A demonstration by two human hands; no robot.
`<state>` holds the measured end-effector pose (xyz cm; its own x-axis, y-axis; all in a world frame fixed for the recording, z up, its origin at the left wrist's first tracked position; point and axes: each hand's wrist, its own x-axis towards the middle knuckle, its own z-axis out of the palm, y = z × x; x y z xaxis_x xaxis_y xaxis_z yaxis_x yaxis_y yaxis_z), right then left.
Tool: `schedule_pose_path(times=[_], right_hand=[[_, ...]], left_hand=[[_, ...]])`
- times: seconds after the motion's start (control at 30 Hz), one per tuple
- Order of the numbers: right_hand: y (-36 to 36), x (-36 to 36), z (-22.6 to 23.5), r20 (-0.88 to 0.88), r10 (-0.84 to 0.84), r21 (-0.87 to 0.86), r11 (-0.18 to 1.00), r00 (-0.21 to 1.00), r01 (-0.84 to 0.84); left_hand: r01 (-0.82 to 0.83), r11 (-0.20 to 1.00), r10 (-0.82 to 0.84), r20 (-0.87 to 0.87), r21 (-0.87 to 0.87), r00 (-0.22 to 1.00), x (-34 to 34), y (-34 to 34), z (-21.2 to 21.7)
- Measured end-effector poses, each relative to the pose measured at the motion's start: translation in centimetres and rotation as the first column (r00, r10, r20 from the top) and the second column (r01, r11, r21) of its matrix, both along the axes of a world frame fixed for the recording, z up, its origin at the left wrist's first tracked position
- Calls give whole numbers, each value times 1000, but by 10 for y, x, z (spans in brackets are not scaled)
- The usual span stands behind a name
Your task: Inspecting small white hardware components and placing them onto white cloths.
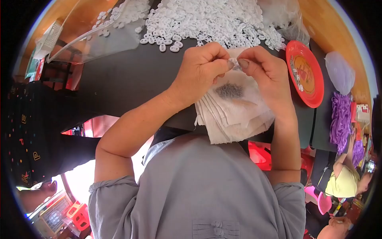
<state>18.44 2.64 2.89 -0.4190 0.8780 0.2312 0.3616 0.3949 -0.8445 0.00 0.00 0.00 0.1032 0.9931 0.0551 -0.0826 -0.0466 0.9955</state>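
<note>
Over a folded beige cloth (234, 127) my left hand (205, 67) and my right hand (266, 72) meet, thumbs and fingertips pinched together. Between them sits a small white plastic piece (236, 63), mostly hidden by the fingers. Whether a tiny metal part is held with it I cannot make out. A small heap of thin grey metal bits (230, 91) lies on the cloth just below my hands. Beyond them spreads a large pile of white oval plastic pieces with holes (207, 20), some loose ones at its near edge.
To the right is a red oval plate (318, 95) with a few pieces inside. A clear plastic sheet or bin (91, 47) holds more white pieces at the far left. Purple strips (340, 123) hang beyond the plate. One person in black (36, 131) is at left, another in yellow (342, 183) at right.
</note>
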Motion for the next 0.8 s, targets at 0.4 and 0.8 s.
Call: schedule_pose_path(times=[0.4, 0.8], right_hand=[[-2, -4, -8, 102, -22, 94, 995, 995, 13], [-5, -11, -13, 95, -28, 93, 995, 995, 19]], left_hand=[[3, 1000, -3, -78, 4, 997, 0, 2, 1], [8, 1000, -3, -165, 30, 986, -6, 5, -2]])
